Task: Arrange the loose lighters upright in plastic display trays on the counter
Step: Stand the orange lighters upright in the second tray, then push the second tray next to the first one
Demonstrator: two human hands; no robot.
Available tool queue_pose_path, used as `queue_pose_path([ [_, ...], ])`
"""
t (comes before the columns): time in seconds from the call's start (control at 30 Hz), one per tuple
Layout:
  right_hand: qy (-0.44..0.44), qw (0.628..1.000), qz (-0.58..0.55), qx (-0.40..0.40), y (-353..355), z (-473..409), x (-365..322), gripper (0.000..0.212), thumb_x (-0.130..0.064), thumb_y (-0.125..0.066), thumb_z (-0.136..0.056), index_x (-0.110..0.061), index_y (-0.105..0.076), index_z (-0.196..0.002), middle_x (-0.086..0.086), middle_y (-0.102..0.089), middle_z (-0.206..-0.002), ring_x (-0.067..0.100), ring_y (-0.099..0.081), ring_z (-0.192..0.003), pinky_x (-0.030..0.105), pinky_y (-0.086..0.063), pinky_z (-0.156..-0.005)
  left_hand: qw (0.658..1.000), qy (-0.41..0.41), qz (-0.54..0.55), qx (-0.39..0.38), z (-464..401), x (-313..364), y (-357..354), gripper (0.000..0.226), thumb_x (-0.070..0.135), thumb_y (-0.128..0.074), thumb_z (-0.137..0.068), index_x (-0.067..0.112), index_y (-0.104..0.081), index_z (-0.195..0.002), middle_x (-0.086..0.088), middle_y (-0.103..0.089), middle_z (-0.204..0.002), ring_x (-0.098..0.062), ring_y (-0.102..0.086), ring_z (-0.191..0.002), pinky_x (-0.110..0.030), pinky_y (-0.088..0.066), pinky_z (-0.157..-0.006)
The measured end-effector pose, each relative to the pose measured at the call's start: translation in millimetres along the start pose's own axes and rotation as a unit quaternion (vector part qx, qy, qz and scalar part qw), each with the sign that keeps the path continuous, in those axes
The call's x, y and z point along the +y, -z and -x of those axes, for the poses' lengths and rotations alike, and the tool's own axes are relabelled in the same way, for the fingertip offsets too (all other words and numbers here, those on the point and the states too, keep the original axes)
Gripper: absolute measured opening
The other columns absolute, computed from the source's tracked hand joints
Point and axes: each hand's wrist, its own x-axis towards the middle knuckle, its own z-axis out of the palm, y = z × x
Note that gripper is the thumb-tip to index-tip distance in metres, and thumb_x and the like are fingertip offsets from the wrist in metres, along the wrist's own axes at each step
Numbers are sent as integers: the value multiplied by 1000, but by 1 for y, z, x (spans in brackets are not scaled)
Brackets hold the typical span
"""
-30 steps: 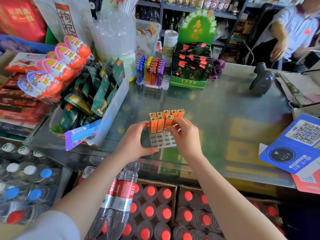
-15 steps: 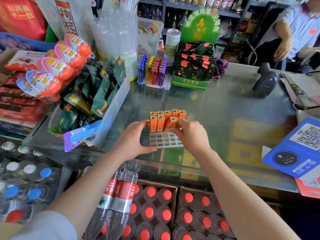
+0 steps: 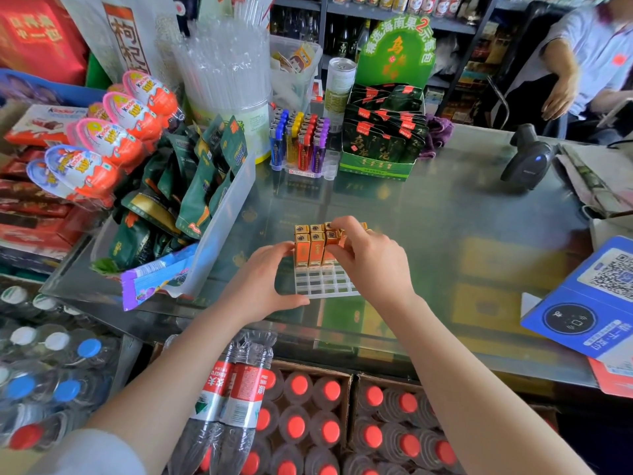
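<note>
Near the middle of the frame a clear plastic tray [image 3: 323, 284] with a grid of small compartments lies flat on the glass counter. Orange-and-gold lighters [image 3: 310, 246] stand upright in its far rows, packed side by side; the near rows are empty. Higher, above centre, a second tray [image 3: 301, 171] holds upright blue, yellow, red and purple lighters [image 3: 298, 140].

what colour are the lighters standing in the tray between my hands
Orange bodies with shiny gold tops, on the lighters in the clear tray; the head view shows them.
</note>
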Motion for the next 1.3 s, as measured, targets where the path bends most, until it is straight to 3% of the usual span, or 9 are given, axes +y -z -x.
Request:
queue_pose_path([
  [0.1, -53, 998, -36, 8, 0, 9, 2, 38, -35, -62, -84, -12, -50, -112, -1, -64, -76, 21, -58, -59, 29, -45, -50, 1000, 2, 1, 0, -1, 0, 0, 79, 40, -78, -65, 25, -39, -131, 6, -47, -134, -9, -37, -124, -27, -31, -100],
  [0.2, -122, 987, -94, 53, -1, 26, 16, 40, -43, -64, -79, -10, -50, -98, -4, -51, -83, 13, -48, -67, 27, -41, -52, 1000, 8, 3, -7, -6, 0, 1, 82, 43, -77, -65, 26, -35, -134, 7, -43, -138, -8, -35, -126, -27, -31, -101],
  [0.3, -21, 999, -48, -4, -8, 42, 35, 39, -50, -57, -77, -12, -59, -88, 3, -54, -87, 17, -52, -66, 22, -41, -54, 999, 24, 9, -23, -17, 1, -1, 84, 45, -76, -67, 28, -31, -136, 6, -38, -141, -8, -34, -128, -29, -30, -103],
  [0.4, 61, 996, 41, -60, -18, 45, 44, 27, -37, -70, -74, -14, -64, -88, 7, -60, -90, 22, -60, -66, 28, -48, -56, 999, 25, 15, -30, -33, 4, -1, 85, 44, -76, -67, 27, -31, -137, 4, -38, -141, -11, -34, -129, -33, -32, -105],
  [0.47, 37, 996, 64, -53, -23, 36, 47, 21, -20, -79, -68, -12, -65, -81, 8, -61, -86, 26, -60, -61, 30, -48, -48, 999, 22, 15, -40, -47, 5, -1, 84, 42, -76, -67, 26, -32, -137, 2, -40, -141, -13, -34, -130, -35, -33, -106],
  [0.57, -12, 996, 70, -59, -27, 16, 55, 15, -15, -76, -70, -8, -63, -71, 10, -60, -79, 30, -60, -57, 27, -42, -42, 999, 24, -12, -35, -68, 8, -3, 81, 46, -74, -68, 27, -33, -135, 2, -43, -139, -16, -39, -128, -41, -39, -102],
  [0.7, -95, 990, 69, -83, -34, -11, 70, 20, -23, -59, -87, -4, -61, -86, 14, -55, -98, 35, -59, -77, 31, -37, -52, 998, 36, -47, 20, -88, 17, -6, 76, 39, -67, -79, 16, -27, -140, -5, -39, -143, -21, -37, -130, -42, -38, -102],
  [0.83, -145, 982, 69, -103, -33, -35, 83, 26, -28, -48, -93, -5, -58, -98, 12, -48, -111, 32, -53, -96, 33, -39, -60, 998, 31, -23, 45, -98, 18, -6, 64, 33, -61, -84, 15, -31, -138, 0, -48, -135, -18, -43, -125, -40, -40, -99],
  [1.3, -138, 987, 24, -75, -49, -67, 109, 14, -9, -46, -92, 2, -55, -91, 16, -47, -104, 33, -47, -92, 40, -48, -70, 995, 31, -28, 85, -103, 8, 4, 49, 29, -58, -86, 16, -43, -131, 3, -55, -125, -15, -47, -119, -35, -41, -95],
])
